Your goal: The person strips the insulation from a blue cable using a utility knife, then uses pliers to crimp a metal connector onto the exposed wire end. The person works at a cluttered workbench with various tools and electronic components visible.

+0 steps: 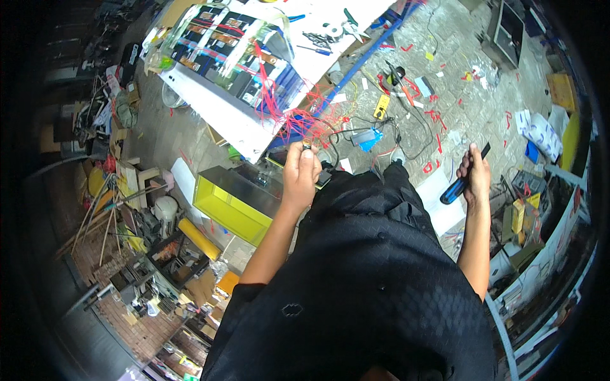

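Note:
My left hand (pixel 300 170) is raised in front of my black shirt, its fingers pinched on a small dark part (pixel 307 147) just below a tangle of red wires (pixel 304 120). The wires hang from a battery pack assembly (pixel 222 51) lying on a white bench (pixel 216 105). My right hand (pixel 474 178) is out to the right, closed around a blue-and-black handled tool (pixel 462 178) that points up and to the right. The two hands are well apart.
A yellow open box (pixel 230 213) stands below the bench. Pliers and small tools (pixel 330 32) lie on the bench top. The concrete floor (pixel 464 95) is strewn with red wire scraps, a yellow meter (pixel 381 105) and cables. Clutter and sticks pile at left (pixel 121 216).

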The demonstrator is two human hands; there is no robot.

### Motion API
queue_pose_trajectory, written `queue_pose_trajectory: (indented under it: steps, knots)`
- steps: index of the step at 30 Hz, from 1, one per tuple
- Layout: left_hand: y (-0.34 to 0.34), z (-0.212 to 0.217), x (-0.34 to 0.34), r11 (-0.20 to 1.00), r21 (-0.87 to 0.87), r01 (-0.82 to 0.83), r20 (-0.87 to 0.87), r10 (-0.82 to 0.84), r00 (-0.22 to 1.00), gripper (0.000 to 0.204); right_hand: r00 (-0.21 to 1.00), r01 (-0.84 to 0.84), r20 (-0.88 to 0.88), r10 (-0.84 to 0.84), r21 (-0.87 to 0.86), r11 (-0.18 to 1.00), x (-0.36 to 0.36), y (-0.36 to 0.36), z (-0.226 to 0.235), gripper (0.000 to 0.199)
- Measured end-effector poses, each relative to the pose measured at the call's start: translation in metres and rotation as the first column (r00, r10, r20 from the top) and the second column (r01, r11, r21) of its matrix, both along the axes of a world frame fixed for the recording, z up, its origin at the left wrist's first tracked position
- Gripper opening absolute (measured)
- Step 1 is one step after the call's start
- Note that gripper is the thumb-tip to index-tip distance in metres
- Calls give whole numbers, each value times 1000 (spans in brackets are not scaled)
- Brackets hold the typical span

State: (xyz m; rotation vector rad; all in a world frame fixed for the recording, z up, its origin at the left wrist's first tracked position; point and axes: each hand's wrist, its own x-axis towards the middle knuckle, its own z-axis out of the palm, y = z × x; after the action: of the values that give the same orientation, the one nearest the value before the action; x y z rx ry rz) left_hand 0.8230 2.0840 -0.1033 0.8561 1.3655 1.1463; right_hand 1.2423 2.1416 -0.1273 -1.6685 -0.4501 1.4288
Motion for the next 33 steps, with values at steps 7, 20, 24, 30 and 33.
queue_pose_trajectory:
  steps: [7,20,24,30,33]
  knots:
    - [-17,-5,-49,989,-64,-133,-23,132,991,16,987,-127,90,132,-61,990,-24,-2,-22,27]
    - [-18,60,-162,937,-82,-339,-252,310,917,16,880,-415,231,415,-53,908,-81,31,-13,13]
    - [-9,58,-161,931,-133,-339,-277,293,915,17,883,-461,91,460,-14,887,-128,46,-6,13]
    - [-3,20,-158,938,-160,-308,-406,222,886,20,796,-588,-113,595,87,804,-240,86,-12,23]
    - [-13,16,-158,931,-191,-312,-374,225,900,20,793,-581,-152,589,101,808,-298,104,-34,24]
